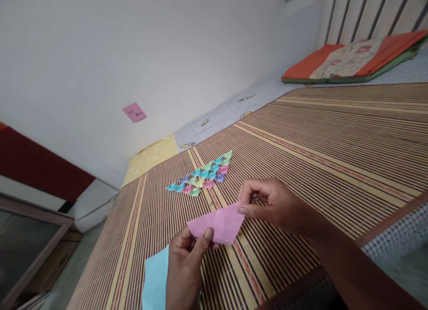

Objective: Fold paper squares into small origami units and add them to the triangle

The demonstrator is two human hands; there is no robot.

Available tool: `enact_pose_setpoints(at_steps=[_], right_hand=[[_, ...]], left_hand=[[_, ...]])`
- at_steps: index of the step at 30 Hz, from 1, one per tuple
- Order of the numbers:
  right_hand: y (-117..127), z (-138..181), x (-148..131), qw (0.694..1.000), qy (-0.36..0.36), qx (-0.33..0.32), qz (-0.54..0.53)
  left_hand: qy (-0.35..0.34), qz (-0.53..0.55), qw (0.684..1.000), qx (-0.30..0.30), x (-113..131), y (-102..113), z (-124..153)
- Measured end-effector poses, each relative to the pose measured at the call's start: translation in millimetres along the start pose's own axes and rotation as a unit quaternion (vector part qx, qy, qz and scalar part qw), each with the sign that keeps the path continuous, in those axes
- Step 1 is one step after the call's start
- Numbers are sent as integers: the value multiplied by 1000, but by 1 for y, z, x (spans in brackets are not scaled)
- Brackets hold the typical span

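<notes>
A pink sheet of paper (222, 222), folded into a slanted four-sided shape with creases, is held in the air between both hands. My left hand (189, 265) grips its lower left part, thumb on top and fingers underneath. At the upper right corner, my right hand (267, 203) pinches the paper between thumb and fingers. Beneath my left wrist lies a light blue sheet of paper (155, 279), partly covered by the hand. Farther off, several small folded paper pieces (200, 174) in blue, green, pink, yellow and purple lie in close rows.
A striped bamboo mat (317, 145) covers the bed. Folded orange and floral bedding (351, 60) lies at the far right. A pink note (134, 112) is stuck to the white wall (167, 56). On the left, a framed glass panel (26, 243) stands beyond the bed's edge.
</notes>
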State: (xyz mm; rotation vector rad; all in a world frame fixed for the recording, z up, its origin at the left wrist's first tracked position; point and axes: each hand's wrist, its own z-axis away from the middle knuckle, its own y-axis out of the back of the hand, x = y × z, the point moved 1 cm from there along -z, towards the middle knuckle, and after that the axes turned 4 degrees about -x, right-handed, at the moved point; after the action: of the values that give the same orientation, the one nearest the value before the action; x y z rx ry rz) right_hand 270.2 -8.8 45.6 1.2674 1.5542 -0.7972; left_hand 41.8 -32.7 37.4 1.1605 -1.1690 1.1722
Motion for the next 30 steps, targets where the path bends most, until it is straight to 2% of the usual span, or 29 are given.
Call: enact_pose_setpoints(at_steps=[8, 13, 16, 18, 21, 24, 27, 30], right_hand=[[-1, -1, 3, 998, -5, 7, -70], [0, -2, 4, 995, 1, 56, -81], [0, -4, 11, 989, 0, 69, -131], [-2, -6, 17, 980, -6, 40, -196], [-14, -7, 25, 957, -43, -72, -279], [-29, -5, 28, 944, -104, -165, -267], [-39, -2, 26, 954, -137, -167, -210], [-42, -1, 25, 958, -135, -164, -190]], left_hand=[[9, 45, 999, -21, -6, 0, -2], [11, 64, 998, -22, -9, -6, -5], [12, 91, 996, -10, -11, -8, -7], [12, 113, 993, -3, -10, -10, -8], [15, 146, 989, 0, -8, -13, -8], [24, 162, 986, -15, -5, -16, -7], [36, 161, 986, -29, -5, -17, -6], [34, 147, 988, -43, -6, -16, -7]])
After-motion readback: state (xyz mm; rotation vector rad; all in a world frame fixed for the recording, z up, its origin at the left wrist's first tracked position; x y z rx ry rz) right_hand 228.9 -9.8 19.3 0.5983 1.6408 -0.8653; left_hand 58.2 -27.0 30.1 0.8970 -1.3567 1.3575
